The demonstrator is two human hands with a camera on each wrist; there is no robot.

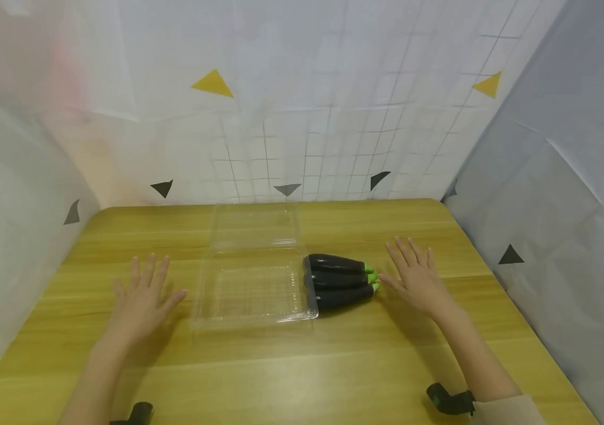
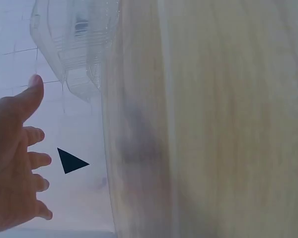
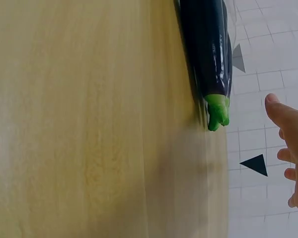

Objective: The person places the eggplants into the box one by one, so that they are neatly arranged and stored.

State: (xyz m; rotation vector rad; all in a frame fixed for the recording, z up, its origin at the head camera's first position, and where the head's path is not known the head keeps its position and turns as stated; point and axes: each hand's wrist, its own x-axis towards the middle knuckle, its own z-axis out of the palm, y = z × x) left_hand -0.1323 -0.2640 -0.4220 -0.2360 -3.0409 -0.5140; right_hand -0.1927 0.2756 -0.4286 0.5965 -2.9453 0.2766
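Observation:
A clear plastic clamshell box (image 1: pixel 254 289) lies with its lid (image 1: pixel 255 227) folded back toward the wall. Against its right side, three dark eggplants (image 1: pixel 341 280) lie side by side, green stems pointing right. My left hand (image 1: pixel 142 301) is left of the box with fingers spread, holding nothing. Just right of the stems, my right hand (image 1: pixel 415 283) also has its fingers spread and holds nothing. The right wrist view shows the nearest eggplant (image 3: pixel 206 49) close up, the thumb a short way from its stem. In the left wrist view, the box (image 2: pixel 79 34) stands beyond the thumb.
A wood-grain table (image 1: pixel 259 378) carries everything. White sheets with black and yellow triangles hang behind it (image 1: pixel 333 118) and along both sides. Each wrist wears a black camera mount, such as the right one (image 1: pixel 447 401).

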